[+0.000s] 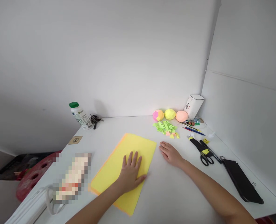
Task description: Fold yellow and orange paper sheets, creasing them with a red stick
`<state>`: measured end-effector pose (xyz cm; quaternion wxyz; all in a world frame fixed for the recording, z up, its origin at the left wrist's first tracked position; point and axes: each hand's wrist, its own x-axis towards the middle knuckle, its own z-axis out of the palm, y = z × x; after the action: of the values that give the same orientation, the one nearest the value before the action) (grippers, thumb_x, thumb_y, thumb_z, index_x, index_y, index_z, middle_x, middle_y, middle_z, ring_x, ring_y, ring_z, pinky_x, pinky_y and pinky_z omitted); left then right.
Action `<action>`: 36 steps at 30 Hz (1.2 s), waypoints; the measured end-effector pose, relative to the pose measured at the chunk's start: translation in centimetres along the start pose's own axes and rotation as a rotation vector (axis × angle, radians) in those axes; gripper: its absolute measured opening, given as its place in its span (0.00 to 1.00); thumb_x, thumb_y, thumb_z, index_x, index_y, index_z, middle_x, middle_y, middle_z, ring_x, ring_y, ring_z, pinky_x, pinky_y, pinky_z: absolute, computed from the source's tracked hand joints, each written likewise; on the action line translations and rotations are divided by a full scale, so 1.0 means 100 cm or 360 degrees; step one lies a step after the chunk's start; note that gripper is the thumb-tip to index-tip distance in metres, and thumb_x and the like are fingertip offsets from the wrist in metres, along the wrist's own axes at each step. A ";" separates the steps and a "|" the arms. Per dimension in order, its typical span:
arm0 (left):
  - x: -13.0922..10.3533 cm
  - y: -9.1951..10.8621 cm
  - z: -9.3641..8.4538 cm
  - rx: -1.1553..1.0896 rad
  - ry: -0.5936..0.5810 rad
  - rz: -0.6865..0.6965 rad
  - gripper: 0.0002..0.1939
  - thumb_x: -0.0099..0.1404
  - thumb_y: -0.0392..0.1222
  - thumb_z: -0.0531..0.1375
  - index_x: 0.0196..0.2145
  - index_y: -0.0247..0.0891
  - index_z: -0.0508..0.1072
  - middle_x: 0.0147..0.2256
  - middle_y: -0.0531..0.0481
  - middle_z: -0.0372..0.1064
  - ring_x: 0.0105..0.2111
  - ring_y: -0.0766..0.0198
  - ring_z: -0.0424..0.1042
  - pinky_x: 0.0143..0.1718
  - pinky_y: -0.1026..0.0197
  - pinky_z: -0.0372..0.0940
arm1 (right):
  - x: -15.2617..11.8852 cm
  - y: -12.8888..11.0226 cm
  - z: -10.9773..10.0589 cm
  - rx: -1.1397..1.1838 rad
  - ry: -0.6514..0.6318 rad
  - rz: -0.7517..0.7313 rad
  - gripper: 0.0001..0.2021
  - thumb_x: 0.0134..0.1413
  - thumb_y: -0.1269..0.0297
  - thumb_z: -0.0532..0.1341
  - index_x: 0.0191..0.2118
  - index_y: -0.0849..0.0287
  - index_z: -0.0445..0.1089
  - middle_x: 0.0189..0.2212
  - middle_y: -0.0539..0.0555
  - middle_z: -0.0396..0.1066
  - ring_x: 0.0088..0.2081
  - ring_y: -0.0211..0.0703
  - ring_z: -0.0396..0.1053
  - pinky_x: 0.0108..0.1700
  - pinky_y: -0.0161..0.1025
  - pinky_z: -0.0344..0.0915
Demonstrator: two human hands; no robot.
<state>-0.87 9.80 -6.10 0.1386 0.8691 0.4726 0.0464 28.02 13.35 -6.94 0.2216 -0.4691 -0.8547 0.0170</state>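
A stack of yellow paper (114,158) with orange showing along its edges lies on the white table (166,193). My left hand (131,174) rests flat on it with the fingers spread. To the right of the paper, my right hand (170,153) lies on the bare tabletop, fingers stretched out and holding nothing. Beyond that hand is a pile of small folded green paper pieces (164,127), with a few pink and yellow ones (172,134) beside it. Three faceted paper balls stand against the wall: pink-orange (158,115), yellow (170,114) and peach (182,116).
Scissors (207,156), a black-and-yellow cutter (196,143), pens (194,130) and a black case (242,182) lie at right. A white box (194,105) leans in the corner. At left are a green-capped bottle (81,116), keys (95,119) and a blurred-out item (73,177).
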 end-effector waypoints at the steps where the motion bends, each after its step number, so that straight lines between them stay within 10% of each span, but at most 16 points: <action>1: -0.007 -0.001 -0.003 -0.0013 -0.0041 0.0159 0.41 0.62 0.68 0.47 0.65 0.41 0.52 0.67 0.44 0.38 0.67 0.42 0.34 0.64 0.38 0.32 | -0.007 -0.002 -0.001 0.0037 -0.0008 0.0022 0.16 0.61 0.67 0.52 0.52 0.59 0.69 0.57 0.60 0.65 0.61 0.52 0.58 0.60 0.54 0.60; 4: -0.021 -0.014 -0.014 -0.0126 0.0012 0.0347 0.33 0.65 0.61 0.49 0.63 0.46 0.56 0.66 0.48 0.47 0.65 0.49 0.45 0.64 0.45 0.43 | -0.023 -0.007 -0.005 0.0128 -0.0006 0.0151 0.16 0.61 0.65 0.53 0.53 0.58 0.68 0.57 0.60 0.64 0.60 0.51 0.60 0.59 0.51 0.63; 10: -0.024 -0.070 -0.034 -0.0108 0.0355 -0.0796 0.34 0.58 0.60 0.52 0.53 0.30 0.64 0.57 0.28 0.57 0.57 0.34 0.54 0.53 0.35 0.53 | -0.011 -0.018 -0.006 0.0174 -0.0023 0.0532 0.17 0.58 0.56 0.58 0.51 0.57 0.66 0.48 0.59 0.69 0.49 0.51 0.67 0.50 0.48 0.67; 14: -0.023 -0.088 -0.039 -0.0210 0.0244 -0.1025 0.33 0.48 0.63 0.58 0.42 0.33 0.68 0.46 0.34 0.64 0.49 0.38 0.62 0.48 0.42 0.58 | 0.024 -0.028 0.005 0.0129 -0.0158 0.0671 0.23 0.43 0.53 0.69 0.44 0.58 0.69 0.41 0.59 0.69 0.44 0.55 0.66 0.44 0.49 0.65; 20: -0.031 -0.077 -0.045 -0.0520 0.0191 -0.0966 0.19 0.50 0.54 0.58 0.35 0.39 0.65 0.39 0.42 0.67 0.43 0.46 0.68 0.43 0.49 0.63 | 0.051 -0.039 0.016 0.0229 -0.0216 0.0790 0.22 0.36 0.54 0.72 0.37 0.57 0.69 0.33 0.55 0.69 0.41 0.53 0.66 0.41 0.45 0.62; 25: -0.044 -0.060 -0.052 -0.1027 0.0171 -0.0751 0.24 0.62 0.53 0.52 0.53 0.43 0.59 0.38 0.50 0.71 0.32 0.60 0.73 0.30 0.60 0.68 | 0.044 -0.030 0.012 0.0502 -0.0009 0.0892 0.20 0.42 0.54 0.68 0.41 0.57 0.66 0.41 0.56 0.69 0.44 0.51 0.67 0.45 0.47 0.64; 32: -0.046 -0.033 -0.039 -0.1747 0.0514 -0.0816 0.26 0.56 0.58 0.62 0.48 0.42 0.67 0.46 0.46 0.73 0.42 0.52 0.75 0.37 0.57 0.72 | 0.032 0.001 -0.018 0.1090 0.0230 0.1173 0.25 0.48 0.43 0.61 0.43 0.58 0.63 0.39 0.59 0.72 0.41 0.50 0.72 0.39 0.45 0.68; 36: -0.043 -0.015 -0.031 -0.2222 0.0224 -0.0759 0.28 0.52 0.59 0.66 0.44 0.40 0.68 0.42 0.43 0.75 0.41 0.49 0.75 0.39 0.50 0.72 | 0.017 -0.016 -0.014 0.1534 0.0057 0.1213 0.25 0.45 0.40 0.62 0.35 0.58 0.63 0.27 0.53 0.73 0.25 0.43 0.71 0.23 0.38 0.64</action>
<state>-5.06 7.57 -3.33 0.6348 0.4474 0.5167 0.3603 26.54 13.61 -4.67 0.4015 -0.5891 -0.5191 0.4716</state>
